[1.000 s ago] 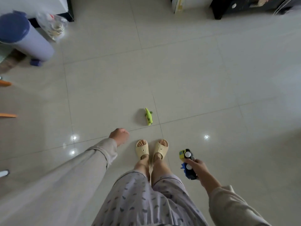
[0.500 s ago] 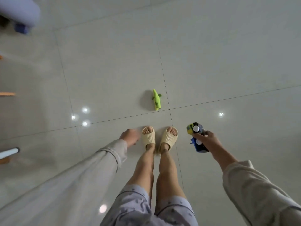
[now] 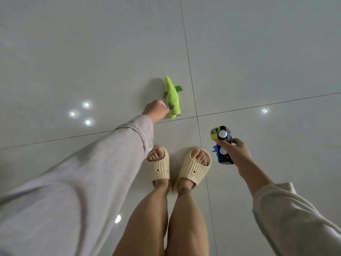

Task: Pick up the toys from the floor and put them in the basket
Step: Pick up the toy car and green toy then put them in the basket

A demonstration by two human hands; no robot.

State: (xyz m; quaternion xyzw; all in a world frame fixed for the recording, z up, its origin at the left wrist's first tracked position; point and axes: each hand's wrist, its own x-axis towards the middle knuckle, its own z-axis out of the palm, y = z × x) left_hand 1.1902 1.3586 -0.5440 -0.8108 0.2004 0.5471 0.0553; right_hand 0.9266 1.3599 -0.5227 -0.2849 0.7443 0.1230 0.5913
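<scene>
Large glossy pale tiles [image 3: 258, 52] are covering the whole floor, with thin dark grout lines [image 3: 190, 71] crossing near the middle. Small bright ceiling-light reflections [image 3: 86, 104] are glinting at left and right.

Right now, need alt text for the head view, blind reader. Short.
Looking down at a tiled floor, the person's left hand reaches a green plush crocodile lying just ahead of their cream slippers. The right hand has a grip on a blue and yellow toy vehicle. No basket is visible.

One green plush crocodile [image 3: 172, 97], two toy vehicles [image 3: 221, 145], two slippers [image 3: 160, 168].
</scene>
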